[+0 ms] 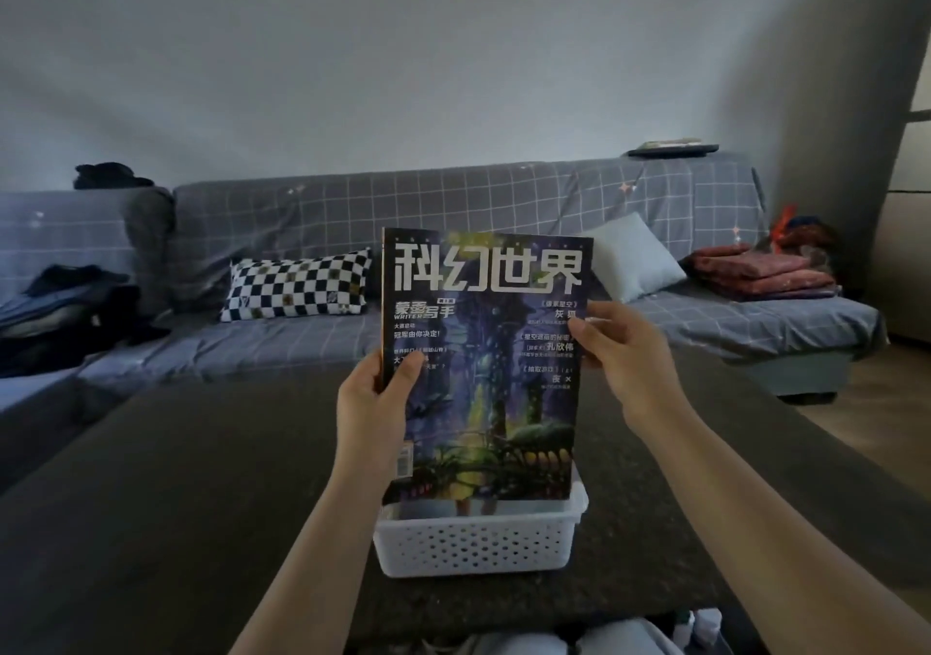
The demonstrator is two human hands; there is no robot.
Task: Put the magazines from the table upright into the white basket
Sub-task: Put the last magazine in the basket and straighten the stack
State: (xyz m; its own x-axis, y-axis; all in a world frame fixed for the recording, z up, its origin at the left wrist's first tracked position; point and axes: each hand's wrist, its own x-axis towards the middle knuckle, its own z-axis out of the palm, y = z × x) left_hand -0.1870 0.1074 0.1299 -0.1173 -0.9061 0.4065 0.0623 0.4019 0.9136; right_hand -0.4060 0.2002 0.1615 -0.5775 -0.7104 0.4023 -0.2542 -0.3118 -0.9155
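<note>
Magazine with glossy dark cover [486,362] — light, floppy — is pinched at both side edges by left hand [370,402] and right hand [622,352] above white perforated plastic basket [473,546].

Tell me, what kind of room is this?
Probably a home living room: a long sofa under a grid-patterned cover, a checkered cushion on it, and a dark low table in front.

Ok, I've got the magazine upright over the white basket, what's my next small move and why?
Probably lower it straight down. The magazine is upright, held at its side edges by the left hand and right hand, with its bottom edge at the white basket rim.
</note>
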